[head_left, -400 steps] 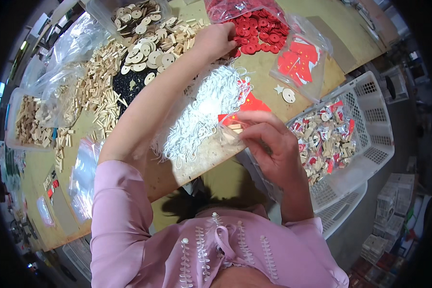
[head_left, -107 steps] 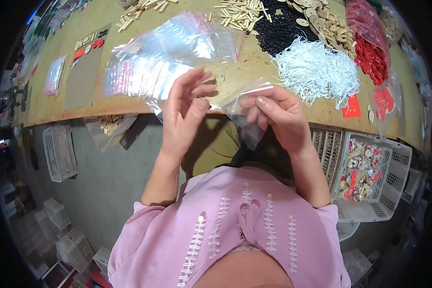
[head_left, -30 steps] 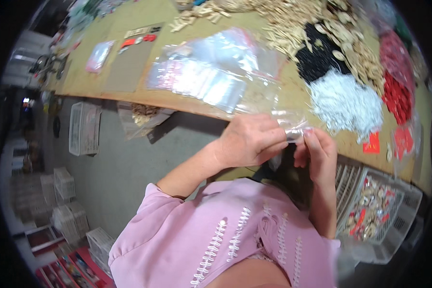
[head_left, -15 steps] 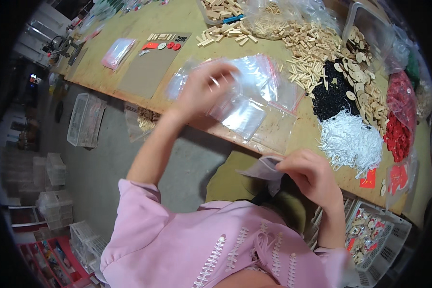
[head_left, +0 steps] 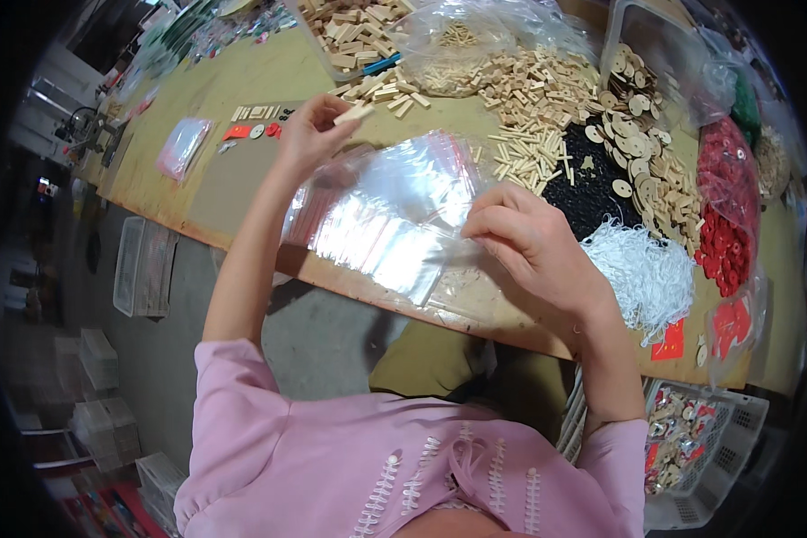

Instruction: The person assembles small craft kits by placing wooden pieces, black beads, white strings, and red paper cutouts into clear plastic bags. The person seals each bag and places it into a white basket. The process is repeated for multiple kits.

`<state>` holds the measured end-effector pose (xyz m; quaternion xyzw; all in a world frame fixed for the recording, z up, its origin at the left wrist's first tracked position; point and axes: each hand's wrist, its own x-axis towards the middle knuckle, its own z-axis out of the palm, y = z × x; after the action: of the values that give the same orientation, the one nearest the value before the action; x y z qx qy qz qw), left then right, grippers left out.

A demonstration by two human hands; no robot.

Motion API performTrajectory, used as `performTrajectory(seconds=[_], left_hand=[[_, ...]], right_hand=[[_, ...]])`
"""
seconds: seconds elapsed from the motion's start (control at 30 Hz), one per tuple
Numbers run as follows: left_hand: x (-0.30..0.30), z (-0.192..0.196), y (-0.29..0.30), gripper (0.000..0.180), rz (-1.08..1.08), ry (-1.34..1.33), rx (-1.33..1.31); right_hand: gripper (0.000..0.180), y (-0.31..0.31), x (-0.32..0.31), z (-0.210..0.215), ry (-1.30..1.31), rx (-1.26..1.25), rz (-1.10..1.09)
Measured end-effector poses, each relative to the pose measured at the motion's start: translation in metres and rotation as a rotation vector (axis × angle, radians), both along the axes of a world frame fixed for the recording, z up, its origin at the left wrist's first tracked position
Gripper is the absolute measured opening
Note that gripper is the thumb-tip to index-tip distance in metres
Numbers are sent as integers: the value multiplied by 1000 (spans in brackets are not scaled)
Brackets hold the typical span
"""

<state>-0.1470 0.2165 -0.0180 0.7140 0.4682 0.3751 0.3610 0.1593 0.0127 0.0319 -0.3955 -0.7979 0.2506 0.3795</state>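
My left hand (head_left: 312, 139) is raised beyond the plastic bags, its thumb and fingers pinching a small pale wooden block (head_left: 355, 115). Close to it lies the loose pile of wooden blocks (head_left: 387, 92). Over the right end of a spread of clear zip bags (head_left: 377, 211), my right hand (head_left: 531, 244) is closed in a pinch on a clear plastic bag (head_left: 455, 246). That bag is see-through and blends with those beneath it, so its outline is hard to make out.
Heaps of wooden sticks (head_left: 522, 160), black pieces (head_left: 592, 184), wooden discs (head_left: 632, 148), white strings (head_left: 641, 273) and red pieces (head_left: 724, 247) line the right side. A board (head_left: 229, 197) with sample parts lies left. A filled basket (head_left: 726, 448) stands below right.
My left hand has gone up and left from over the bags and now holds a wooden block. My right hand has risen from the table's front edge to over the bags.
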Motion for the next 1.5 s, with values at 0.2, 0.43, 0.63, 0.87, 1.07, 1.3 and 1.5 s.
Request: performTrajectory(seconds=[0.2,0.43,0.63,0.87,1.07,1.3,1.5], left_hand=[[79,99,-126,26,-471,210,227],[110,116,-129,22,-697,421,293],[122,120,-123,36,-696,312,120],[148,65,-35,19,-358,275,151],[198,-8,46,37,-273,515,374],[199,-19,56,31,-375,652,401],[152,-13,46,27,-387,375,-88]], right_hand=[[17,-2,12,-14,69,27,1],[17,-8,21,-19,101,63,-11],[15,-3,32,-17,148,91,-27],[11,-7,36,-5,206,96,-19],[9,-1,37,-13,206,132,-78],[8,1,39,-16,165,110,-91],[7,1,36,-15,134,94,-68]])
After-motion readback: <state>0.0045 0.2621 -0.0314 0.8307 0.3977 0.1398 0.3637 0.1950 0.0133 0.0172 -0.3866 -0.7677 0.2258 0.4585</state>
